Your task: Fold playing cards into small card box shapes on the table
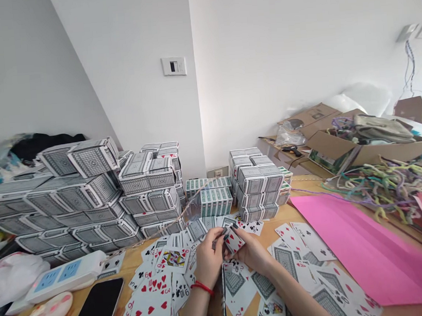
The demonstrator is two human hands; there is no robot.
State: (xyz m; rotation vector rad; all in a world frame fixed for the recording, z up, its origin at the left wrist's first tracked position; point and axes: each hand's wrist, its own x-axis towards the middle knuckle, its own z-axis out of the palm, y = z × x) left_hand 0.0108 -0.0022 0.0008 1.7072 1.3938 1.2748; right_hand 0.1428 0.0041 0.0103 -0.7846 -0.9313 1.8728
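Left hand (pixel 210 250) and right hand (pixel 254 249) together, pinching thin cards (pixel 234 242); far right, cardboard box (pixel 389 153) (grey cloth (pixel 384 128) inside).

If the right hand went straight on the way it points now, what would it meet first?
Most likely the left hand, close by across the heart card between them; past it, roughly in that line, lie loose cards. Depth is hard to judge here.

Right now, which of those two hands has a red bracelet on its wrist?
The left hand: the red bracelet circles its wrist, while the right hand has a bare wrist.
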